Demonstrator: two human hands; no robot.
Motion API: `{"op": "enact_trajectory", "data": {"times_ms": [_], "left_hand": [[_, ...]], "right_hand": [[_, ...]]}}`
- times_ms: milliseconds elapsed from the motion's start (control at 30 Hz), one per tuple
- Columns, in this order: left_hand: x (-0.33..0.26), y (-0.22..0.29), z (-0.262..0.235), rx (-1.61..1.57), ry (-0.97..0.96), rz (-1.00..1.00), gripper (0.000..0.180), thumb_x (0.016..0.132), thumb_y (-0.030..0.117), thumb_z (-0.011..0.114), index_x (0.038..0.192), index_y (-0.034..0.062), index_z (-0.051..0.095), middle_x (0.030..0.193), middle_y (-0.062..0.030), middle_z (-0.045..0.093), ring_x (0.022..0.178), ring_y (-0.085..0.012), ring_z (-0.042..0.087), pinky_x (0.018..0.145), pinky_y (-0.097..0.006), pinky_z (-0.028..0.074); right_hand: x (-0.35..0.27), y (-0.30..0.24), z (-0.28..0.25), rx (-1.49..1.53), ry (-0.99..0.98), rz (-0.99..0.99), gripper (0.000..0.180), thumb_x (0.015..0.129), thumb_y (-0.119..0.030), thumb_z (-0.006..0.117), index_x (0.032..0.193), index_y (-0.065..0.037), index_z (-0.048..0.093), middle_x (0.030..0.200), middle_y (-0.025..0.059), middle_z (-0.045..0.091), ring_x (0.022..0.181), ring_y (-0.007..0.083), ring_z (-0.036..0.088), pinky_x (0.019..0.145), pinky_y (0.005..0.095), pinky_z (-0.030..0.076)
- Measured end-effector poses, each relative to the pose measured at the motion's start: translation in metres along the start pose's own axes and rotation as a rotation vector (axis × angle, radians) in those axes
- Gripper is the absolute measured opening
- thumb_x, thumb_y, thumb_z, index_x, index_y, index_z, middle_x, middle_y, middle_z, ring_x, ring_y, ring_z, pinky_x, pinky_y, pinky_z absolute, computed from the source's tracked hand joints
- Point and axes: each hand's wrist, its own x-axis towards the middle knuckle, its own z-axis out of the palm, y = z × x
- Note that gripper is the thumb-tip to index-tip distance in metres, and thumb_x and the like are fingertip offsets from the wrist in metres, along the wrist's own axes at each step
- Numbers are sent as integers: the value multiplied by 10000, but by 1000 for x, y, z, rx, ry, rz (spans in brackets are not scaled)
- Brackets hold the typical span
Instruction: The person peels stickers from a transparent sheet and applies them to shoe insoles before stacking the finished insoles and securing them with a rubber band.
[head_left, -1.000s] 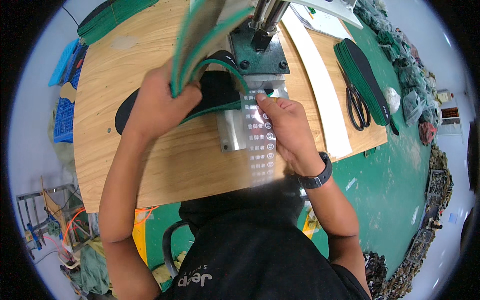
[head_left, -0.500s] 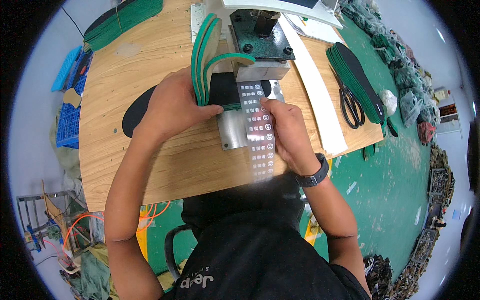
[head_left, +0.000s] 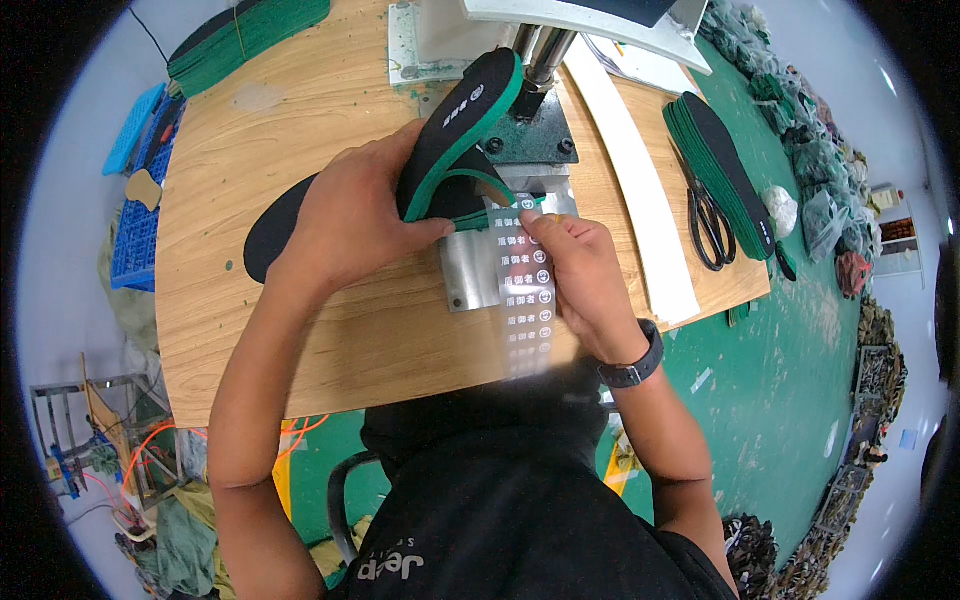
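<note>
In my left hand [head_left: 345,215] are several green-edged insoles, bent upward. The front insole [head_left: 455,130] turns its black face outward, with a small white print on it. My right hand [head_left: 580,275] pinches the edge of a clear film strip [head_left: 522,290] bearing a row of repeated white marks. The strip's far end lies against the insoles, beside the press head [head_left: 530,140]. Below the insoles shows a bare metal plate [head_left: 468,270]. Another black insole [head_left: 275,232] lies flat on the table, partly covered by my left hand.
A stack of insoles [head_left: 720,170] and black scissors [head_left: 708,230] lie at the right table edge, near a long white strip [head_left: 635,190]. Another insole bundle [head_left: 250,45] sits far left. Blue crates [head_left: 150,225] stand left of the wooden table [head_left: 350,360].
The press head has come down, and its rods now show. The insoles in my left hand have tipped to the right, showing a printed black face. My right hand and the film have shifted slightly nearer.
</note>
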Motion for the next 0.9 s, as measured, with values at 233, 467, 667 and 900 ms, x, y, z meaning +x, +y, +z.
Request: {"op": "enact_trajectory", "data": {"times_ms": [233, 467, 667, 900], "left_hand": [[-5, -9, 1, -71, 53, 67, 621, 653, 196, 745, 1227, 95, 530, 796, -168, 629, 732, -343, 599, 707, -383, 488], [-1, -22, -2, -358, 158, 82, 391, 704, 60, 616, 1094, 51, 587, 750, -100, 598, 672, -178, 561, 673, -289, 467], [-5, -22, -8, -569, 242, 22, 293, 727, 54, 556, 1008, -14, 603, 739, -36, 584, 665, -109, 492, 636, -250, 442], [-3, -28, -5, -556, 274, 85, 322, 723, 83, 565, 1025, -21, 601, 744, -20, 555, 681, -98, 484, 641, -254, 439]], "right_hand": [[-5, 2, -8, 16, 15, -54, 230, 893, -136, 557, 727, 20, 591, 706, 76, 607, 569, 120, 587, 478, 235, 465], [-19, -3, -14, 148, 83, 0, 186, 894, -107, 553, 777, 29, 604, 694, 80, 620, 550, 120, 588, 491, 233, 479], [7, -5, -6, 41, -48, 54, 207, 881, -132, 571, 772, 44, 590, 705, 103, 613, 552, 154, 610, 457, 243, 476], [5, -7, 0, -2, -17, 66, 226, 906, -143, 572, 767, 32, 603, 656, 85, 624, 488, 122, 604, 419, 212, 476]]}}
